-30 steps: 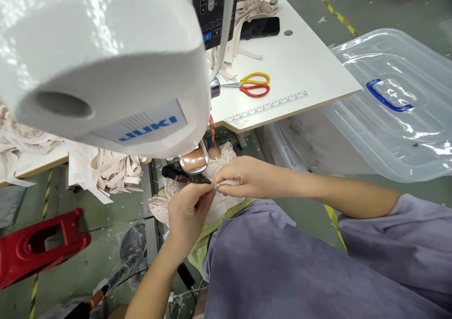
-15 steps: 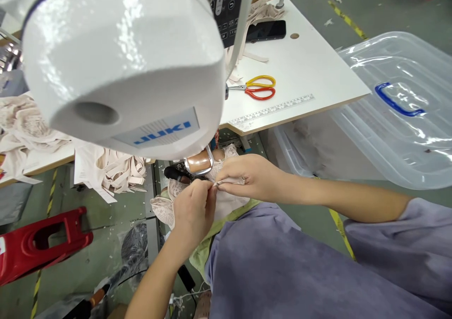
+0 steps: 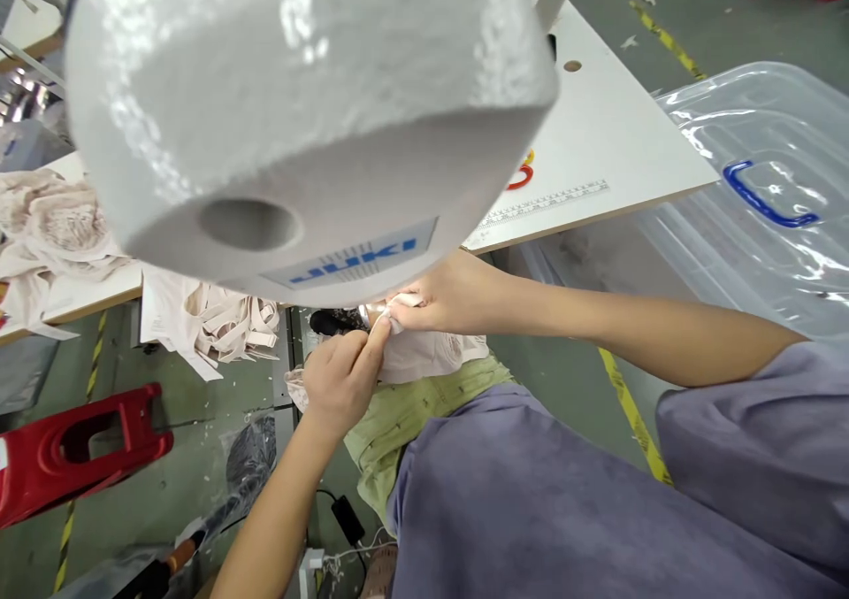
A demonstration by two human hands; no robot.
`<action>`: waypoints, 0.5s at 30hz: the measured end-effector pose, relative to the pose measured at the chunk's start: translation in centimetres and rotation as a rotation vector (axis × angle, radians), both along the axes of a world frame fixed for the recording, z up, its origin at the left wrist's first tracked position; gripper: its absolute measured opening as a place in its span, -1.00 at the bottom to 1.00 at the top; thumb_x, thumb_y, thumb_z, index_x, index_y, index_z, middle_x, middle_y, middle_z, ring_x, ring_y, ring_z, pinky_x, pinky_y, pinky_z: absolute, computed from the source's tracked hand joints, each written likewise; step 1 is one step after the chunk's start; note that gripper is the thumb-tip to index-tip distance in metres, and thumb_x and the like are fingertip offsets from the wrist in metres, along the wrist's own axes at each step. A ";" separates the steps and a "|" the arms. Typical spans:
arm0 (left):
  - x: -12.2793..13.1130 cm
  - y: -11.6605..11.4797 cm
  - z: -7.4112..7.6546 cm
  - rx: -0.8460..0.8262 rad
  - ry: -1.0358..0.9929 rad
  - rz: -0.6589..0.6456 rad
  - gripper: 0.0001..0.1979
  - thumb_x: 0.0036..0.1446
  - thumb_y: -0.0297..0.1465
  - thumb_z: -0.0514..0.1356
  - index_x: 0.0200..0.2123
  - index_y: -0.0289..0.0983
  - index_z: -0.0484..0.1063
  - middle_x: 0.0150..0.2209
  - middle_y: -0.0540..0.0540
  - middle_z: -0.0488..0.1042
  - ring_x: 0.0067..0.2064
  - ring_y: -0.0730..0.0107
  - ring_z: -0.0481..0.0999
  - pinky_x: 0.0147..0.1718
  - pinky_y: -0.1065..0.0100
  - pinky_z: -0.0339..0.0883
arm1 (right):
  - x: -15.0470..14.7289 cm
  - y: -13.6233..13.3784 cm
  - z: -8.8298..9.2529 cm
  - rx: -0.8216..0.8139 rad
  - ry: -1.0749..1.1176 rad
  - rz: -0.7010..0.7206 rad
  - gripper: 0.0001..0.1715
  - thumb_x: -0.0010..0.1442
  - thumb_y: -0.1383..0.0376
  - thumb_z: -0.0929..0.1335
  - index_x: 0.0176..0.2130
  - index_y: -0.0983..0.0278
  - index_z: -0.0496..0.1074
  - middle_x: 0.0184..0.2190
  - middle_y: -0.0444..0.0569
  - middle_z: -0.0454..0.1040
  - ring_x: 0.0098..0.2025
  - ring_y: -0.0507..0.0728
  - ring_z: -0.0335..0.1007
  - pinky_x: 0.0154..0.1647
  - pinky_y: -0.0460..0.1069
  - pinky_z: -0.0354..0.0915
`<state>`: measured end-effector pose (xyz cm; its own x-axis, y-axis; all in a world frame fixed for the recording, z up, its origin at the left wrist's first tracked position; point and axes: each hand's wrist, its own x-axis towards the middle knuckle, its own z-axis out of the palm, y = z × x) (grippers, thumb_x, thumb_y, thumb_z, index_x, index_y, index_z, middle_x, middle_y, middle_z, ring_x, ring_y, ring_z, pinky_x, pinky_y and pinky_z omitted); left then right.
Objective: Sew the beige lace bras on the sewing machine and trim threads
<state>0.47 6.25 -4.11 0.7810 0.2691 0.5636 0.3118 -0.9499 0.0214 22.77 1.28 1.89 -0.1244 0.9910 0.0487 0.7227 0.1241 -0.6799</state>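
Observation:
Both hands pinch a pale beige lace garment (image 3: 424, 357) below the head of a white JUKI sewing machine (image 3: 318, 174). My left hand (image 3: 341, 371) is closed on an edge of the fabric, thumb and forefinger pressed together. My right hand (image 3: 455, 296) is closed on a folded bit of the same garment, just right of the left fingertips. Part of the garment hangs over the lap on a green cloth (image 3: 424, 409). The machine head covers the needle area and some of the right hand's fingers.
Beige straps and fabric pieces (image 3: 229, 320) hang off the left table edge. On the white table (image 3: 616, 130) are red-and-yellow scissors (image 3: 522, 177), partly hidden, and a ruler (image 3: 550, 203). A clear lidded bin (image 3: 783, 263) stands right. A red stool (image 3: 86, 449) is at lower left.
Both hands have moved up and slightly left with the garment, nearer the machine. The view has shifted closer, so the machine head now hides the phone, the panel and much of the scissors.

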 end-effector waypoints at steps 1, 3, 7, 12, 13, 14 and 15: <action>0.0 0.2 0.0 0.020 0.013 -0.010 -0.60 0.26 -0.53 0.13 0.13 -0.14 0.43 -0.42 0.00 0.52 -0.46 0.47 0.44 -0.41 0.39 0.18 | 0.0 0.0 0.2 -0.015 -0.010 -0.004 -0.66 0.06 0.37 0.26 -0.61 0.27 0.00 -0.66 -0.19 -0.07 -0.51 -0.03 -0.18 -0.43 0.01 -0.16; 0.1 0.4 0.3 0.036 0.044 -0.007 -0.59 0.25 -0.54 0.11 0.14 -0.16 0.42 -0.46 0.03 0.49 -0.49 0.47 0.41 -0.45 0.39 0.15 | 0.0 0.0 0.3 -0.057 -0.026 -0.020 -0.65 0.07 0.39 0.28 -0.62 0.27 0.02 -0.65 -0.19 -0.07 -0.51 -0.02 -0.18 -0.42 0.01 -0.14; 0.7 -0.7 1.6 0.011 0.140 0.097 -0.63 0.25 -0.53 0.07 0.09 -0.24 0.43 -0.59 0.07 0.33 -0.57 0.45 0.28 -0.57 0.32 -0.05 | 0.0 -0.8 -0.8 0.036 -0.095 -0.005 -0.69 0.21 0.33 0.30 -0.56 0.28 0.29 -0.60 -0.16 0.15 -0.50 -0.01 -0.01 -0.42 -0.01 -0.04; 1.2 -1.9 3.4 -0.083 0.334 0.220 -0.65 0.28 -0.53 0.00 0.04 -0.28 0.44 -0.58 0.07 0.35 -0.60 0.46 0.26 -0.62 0.30 -0.17 | -0.8 -2.8 -4.2 0.576 -0.302 -0.189 -0.83 0.30 0.22 0.36 -0.14 0.14 0.57 -0.26 -0.02 0.44 -0.15 0.15 0.29 -0.09 0.07 0.19; 1.1 -1.6 3.5 -0.081 0.345 0.211 -0.66 0.28 -0.54 0.00 0.04 -0.28 0.44 -0.58 0.08 0.35 -0.60 0.46 0.25 -0.62 0.31 -0.16 | -1.0 -3.0 -4.7 0.661 -0.318 -0.229 -0.83 0.27 0.24 0.39 -0.13 0.12 0.58 -0.23 -0.01 0.45 -0.10 0.16 0.30 -0.05 0.08 0.20; 0.9 -1.2 3.5 -0.065 0.341 0.180 -0.65 0.28 -0.55 0.00 0.05 -0.28 0.44 -0.58 0.08 0.34 -0.60 0.46 0.25 -0.62 0.31 -0.15 | -1.1 -3.1 -4.9 0.716 -0.322 -0.251 -0.84 0.24 0.26 0.42 -0.15 0.11 0.59 -0.22 -0.02 0.45 -0.09 0.15 0.31 -0.03 0.07 0.21; 0.7 -0.6 3.3 -0.036 0.329 0.131 -0.64 0.27 -0.56 0.01 0.06 -0.27 0.43 -0.58 0.08 0.33 -0.59 0.47 0.25 -0.61 0.32 -0.14 | -1.2 -3.1 -5.1 0.748 -0.316 -0.262 -0.86 0.23 0.29 0.43 -0.18 0.11 0.59 -0.23 -0.04 0.46 -0.10 0.14 0.32 -0.03 0.07 0.22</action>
<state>1.13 5.65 -0.76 0.8768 0.3939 0.2757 0.4263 -0.9021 -0.0672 21.53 -1.77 -3.17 -0.0138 0.7107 0.7034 0.9328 0.2625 -0.2469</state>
